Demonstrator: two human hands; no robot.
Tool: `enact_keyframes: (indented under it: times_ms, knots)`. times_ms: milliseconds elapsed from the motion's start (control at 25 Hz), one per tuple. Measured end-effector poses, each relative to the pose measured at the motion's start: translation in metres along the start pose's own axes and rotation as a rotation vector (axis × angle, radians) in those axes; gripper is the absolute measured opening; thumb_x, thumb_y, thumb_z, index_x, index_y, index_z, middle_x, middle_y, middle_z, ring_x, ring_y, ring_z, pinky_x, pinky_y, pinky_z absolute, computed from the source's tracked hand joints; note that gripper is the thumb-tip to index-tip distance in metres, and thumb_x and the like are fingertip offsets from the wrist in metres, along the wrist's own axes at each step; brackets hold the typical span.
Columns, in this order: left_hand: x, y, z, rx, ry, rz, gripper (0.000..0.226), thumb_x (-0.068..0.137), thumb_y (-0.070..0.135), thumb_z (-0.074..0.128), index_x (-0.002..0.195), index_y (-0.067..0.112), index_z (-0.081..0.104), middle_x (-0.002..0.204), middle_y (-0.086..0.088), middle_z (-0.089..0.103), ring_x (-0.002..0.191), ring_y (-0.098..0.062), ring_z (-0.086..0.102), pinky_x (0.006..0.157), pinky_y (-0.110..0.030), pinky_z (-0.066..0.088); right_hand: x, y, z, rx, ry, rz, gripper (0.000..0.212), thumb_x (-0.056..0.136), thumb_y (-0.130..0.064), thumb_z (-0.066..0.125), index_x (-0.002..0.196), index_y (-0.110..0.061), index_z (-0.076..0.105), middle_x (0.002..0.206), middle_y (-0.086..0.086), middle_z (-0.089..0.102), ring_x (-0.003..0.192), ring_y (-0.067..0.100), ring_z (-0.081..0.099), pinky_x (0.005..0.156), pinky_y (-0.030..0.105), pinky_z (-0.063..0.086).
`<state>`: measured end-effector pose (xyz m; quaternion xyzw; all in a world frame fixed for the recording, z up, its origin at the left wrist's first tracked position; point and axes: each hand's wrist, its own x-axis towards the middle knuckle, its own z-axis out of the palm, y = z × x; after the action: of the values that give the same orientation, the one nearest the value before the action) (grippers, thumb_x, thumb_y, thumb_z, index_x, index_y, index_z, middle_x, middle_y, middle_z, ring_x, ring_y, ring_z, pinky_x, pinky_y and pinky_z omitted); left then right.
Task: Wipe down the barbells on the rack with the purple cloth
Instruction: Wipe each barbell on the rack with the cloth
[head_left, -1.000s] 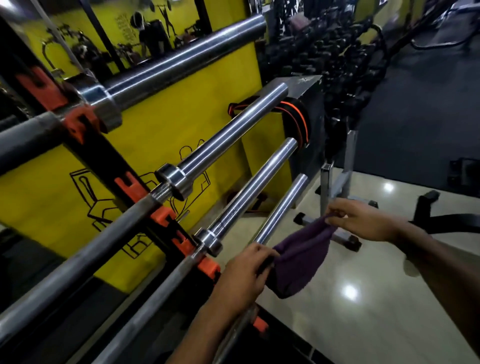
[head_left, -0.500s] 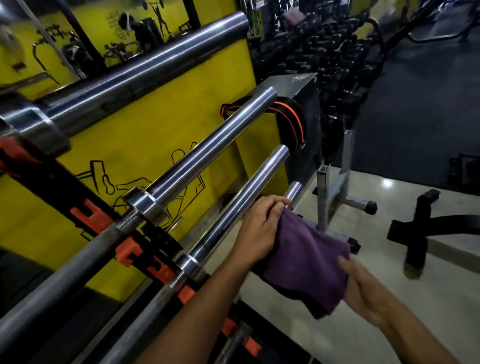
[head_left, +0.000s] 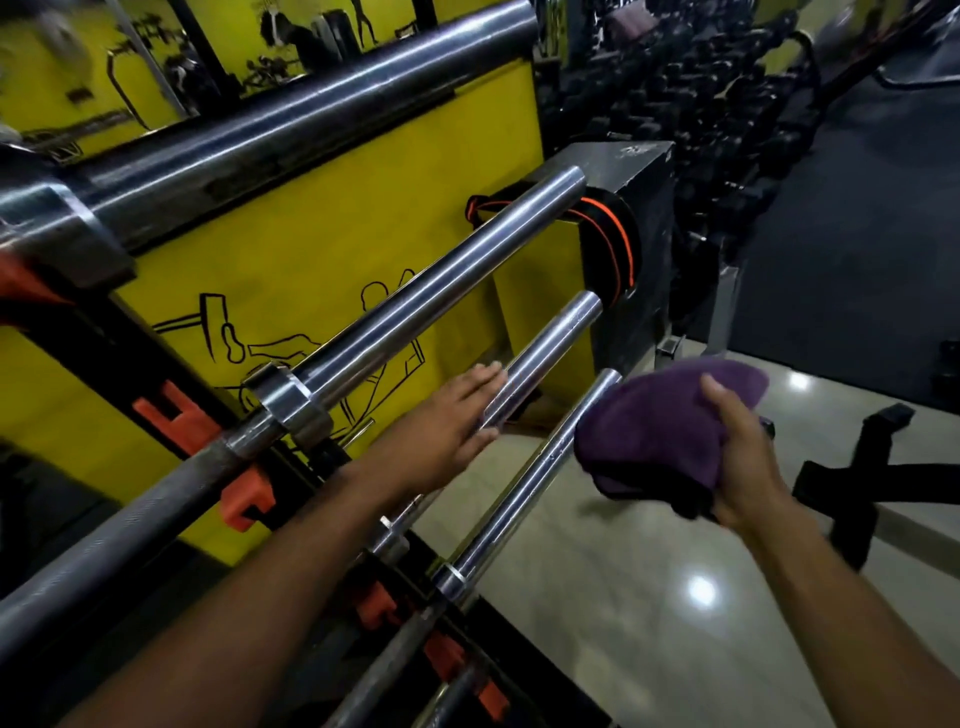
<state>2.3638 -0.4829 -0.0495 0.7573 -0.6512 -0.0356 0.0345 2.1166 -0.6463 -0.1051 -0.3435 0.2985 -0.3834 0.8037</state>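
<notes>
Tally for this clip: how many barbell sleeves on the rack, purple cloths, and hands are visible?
Barbell sleeves: 4 (top, second, third, lowest)
Purple cloth: 1, gripped by the right hand
Hands: 2, left hand flat on the third sleeve
Total: 7

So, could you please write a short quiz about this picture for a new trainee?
1. Which hand holds the purple cloth?
2. True or false: the left hand lies with straight fingers against a barbell sleeve.
3. How many barbells show on the rack: A two, B four, C six?

Key: 1 the right hand; 2 true; 3 B.
</notes>
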Motion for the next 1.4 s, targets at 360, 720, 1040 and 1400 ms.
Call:
enact_keyframes:
  times_ms: [360,720,1040,1400]
  knots:
    - [-0.018,-0.029,0.034,-0.192,-0.089,-0.041,0.075,0.104,0.037,0.048,0.160,0.031,-0.003,0.163,0.024,-0.018,0.150,0.005,-0.007,0.124,-0.037,0.023,0.147,0.021,0.074,-1.423,-0.119,-0.670,0.052,0.100,-0.061,0.035,0.140,-0.027,0.040,0.146,0.003,0.040,0.132,0.028,0.039,0.109,0.050,0.033]
    - [-0.017,-0.033,0.038,-0.183,-0.101,-0.007,0.075,0.105,0.039,0.045,0.158,0.035,-0.008,0.159,0.028,-0.024,0.146,0.011,-0.014,0.116,-0.017,0.012,0.165,0.058,0.084,-1.529,-0.250,-0.906,0.051,0.092,-0.056,0.044,0.121,-0.020,0.064,0.124,0.001,0.060,0.131,0.022,0.042,0.120,0.057,0.013]
    - [-0.017,-0.031,0.036,-0.220,-0.109,-0.006,0.075,0.105,0.039,0.044,0.157,0.039,-0.010,0.157,0.033,-0.025,0.142,0.018,-0.015,0.104,-0.003,0.003,0.207,0.019,0.084,-1.337,-0.195,-0.832,0.040,0.091,-0.050,0.039,0.082,-0.018,0.062,0.082,-0.001,0.060,0.098,0.032,0.059,0.103,0.041,0.030]
    - [-0.018,-0.035,0.043,-0.194,-0.064,0.040,0.073,0.106,0.039,0.042,0.158,0.035,-0.009,0.158,0.030,-0.026,0.145,0.014,-0.013,0.105,0.001,0.002,0.171,0.062,0.071,-1.340,-0.471,-1.024,0.045,0.098,-0.041,0.044,0.125,-0.010,0.063,0.127,0.009,0.061,0.134,0.022,0.041,0.122,0.039,0.011]
